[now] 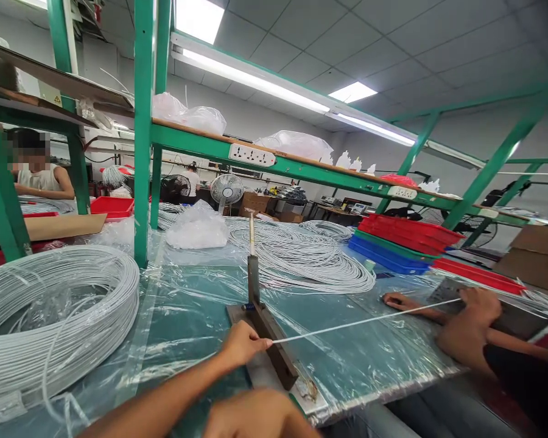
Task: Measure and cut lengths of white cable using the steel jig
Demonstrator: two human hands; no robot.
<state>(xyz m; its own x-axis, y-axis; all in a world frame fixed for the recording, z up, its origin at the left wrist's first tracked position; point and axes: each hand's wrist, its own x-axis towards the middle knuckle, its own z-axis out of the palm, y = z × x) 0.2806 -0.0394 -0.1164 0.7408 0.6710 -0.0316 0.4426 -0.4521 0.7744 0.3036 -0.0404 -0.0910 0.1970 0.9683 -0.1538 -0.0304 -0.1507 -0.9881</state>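
My left hand [245, 344] pinches a thin white cable [347, 326] between thumb and fingers, right at the metal bar of a bench lever tool [274, 350]. The tool's lever [252, 274] stands upright on a flat base plate. From my fingers the cable runs taut to the right, up to a co-worker's closed hand [481, 304]. That person's other hand [394, 299] rests on the table. My right hand [251, 415] is low at the bottom edge, in front of the tool's base, blurred, with its fingers hidden.
A big coil of white cable [59, 322] lies at the left. More cable loops [310, 258] spread behind the tool, beside a plastic bag [198, 225]. Stacked red and blue trays [393, 249] stand at the back right. A green post [142, 134] rises at the left.
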